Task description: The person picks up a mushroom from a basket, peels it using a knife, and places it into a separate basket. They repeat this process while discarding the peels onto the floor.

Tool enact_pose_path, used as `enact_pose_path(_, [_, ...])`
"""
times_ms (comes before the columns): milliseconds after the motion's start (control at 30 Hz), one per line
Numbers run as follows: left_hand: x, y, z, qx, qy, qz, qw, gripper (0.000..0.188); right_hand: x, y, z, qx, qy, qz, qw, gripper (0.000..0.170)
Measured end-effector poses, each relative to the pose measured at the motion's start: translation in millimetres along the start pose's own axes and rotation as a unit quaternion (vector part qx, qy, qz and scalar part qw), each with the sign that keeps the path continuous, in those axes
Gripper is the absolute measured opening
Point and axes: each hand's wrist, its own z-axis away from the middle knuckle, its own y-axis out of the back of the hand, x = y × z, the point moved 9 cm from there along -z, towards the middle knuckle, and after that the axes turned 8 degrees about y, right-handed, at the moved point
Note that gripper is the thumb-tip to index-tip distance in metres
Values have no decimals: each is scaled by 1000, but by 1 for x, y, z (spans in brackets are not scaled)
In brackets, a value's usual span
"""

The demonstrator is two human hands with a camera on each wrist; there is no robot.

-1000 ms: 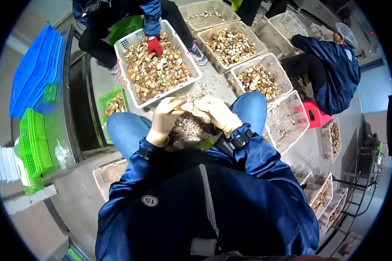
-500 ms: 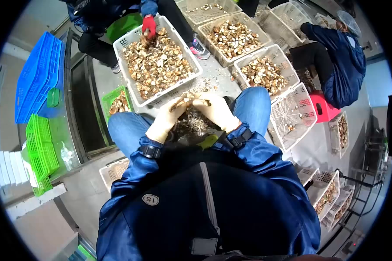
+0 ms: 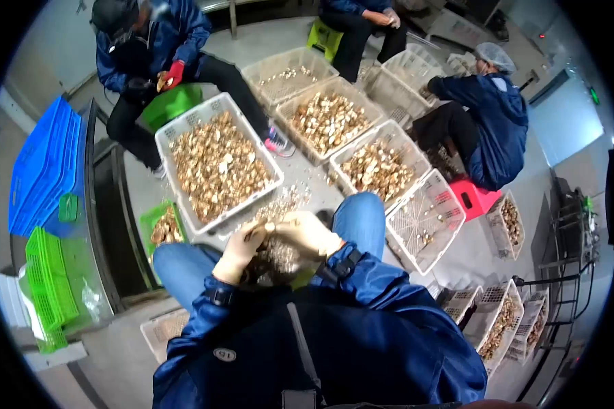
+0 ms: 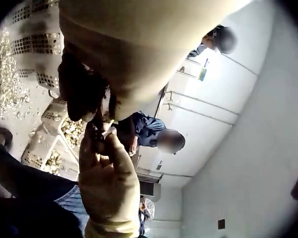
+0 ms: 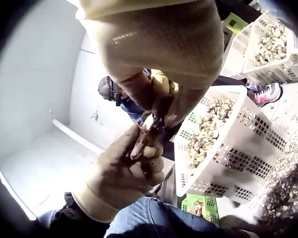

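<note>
My gloved hands meet above my lap in the head view. The left hand (image 3: 237,255) curls its fingers round a small brown mushroom (image 3: 269,226). From the other side, the right hand (image 3: 307,232) pinches at it. In the right wrist view, the mushroom's pale part (image 5: 148,122) shows between both hands' fingertips, with dark stained fingers around it. The left wrist view catches a whitish bit (image 4: 108,132) at the right thumb. Fingers hide most of the mushroom. Below the hands lies a heap of pale and dark trimmings (image 3: 283,253), between my knees.
A large white basket (image 3: 269,184) of brown mushrooms stands ahead. More baskets (image 3: 416,163) stand to the right; one nearer basket (image 3: 416,255) holds few pieces. A small green basket (image 3: 147,221) is at my left knee. A person with a red glove (image 3: 175,71) sits opposite.
The head view has tilted up, showing more of the people. My hands stay together, fingers shifted slightly. The red-gloved hand opposite has left the basket and now holds a mushroom near that person's body.
</note>
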Motion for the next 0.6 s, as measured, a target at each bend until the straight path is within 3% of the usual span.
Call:
enact_pose_path(33, [-8,3,-4,33,-67,14,997,34,7,1,-3,30,49,-18,998,23])
enact_pose_path(67, [-2,6,1,42,-33,-16,998,32,15,-1,-6,54,96,-40,993,24])
enact_pose_path(133, [-9,3,-6,34,-99,75,992,29,-11,-5,3,41,103,45,993,25])
enact_pose_path(167, [-30,0,-13,34,-78,118,989,28,4,-8,-3,48,99,-22,994,24])
enact_pose_path(267, [-25,3,1,-18,7,179,984,37,27,-14,-10,58,50,-205,976,22])
enact_pose_path(300, [-19,5,9,-33,20,191,981,39,9,-13,0,58,32,-193,979,21])
enact_pose_path(333, [-11,6,15,-42,2,170,985,41,3,-15,0,57,78,-175,980,22])
enact_pose_path(367, [-1,8,21,-44,-37,125,990,44,-1,-19,1,67,94,-131,985,23])
enact_pose_path(400, [19,9,29,-13,-199,-27,980,38,-5,-21,2,79,109,-88,987,24])
enact_pose_path(433, [35,10,44,67,-349,-163,920,33,6,-23,-3,61,83,-100,990,25])
enact_pose_path(467, [5,9,30,73,-297,-143,941,21,18,-21,-8,48,57,-116,990,26])
enact_pose_path(500, [-29,11,13,-1,-174,77,982,25,7,-14,-4,57,63,-97,992,25])
enact_pose_path(533, [-48,8,4,-46,-66,260,962,26,-2,-6,2,68,68,-77,992,25])
enact_pose_path(567, [-68,4,-2,-49,40,447,892,28,34,-8,-12,91,68,-101,988,26])
enact_pose_path(600, [-76,2,-5,-15,114,590,799,27,14,4,1,156,110,19,981,18])
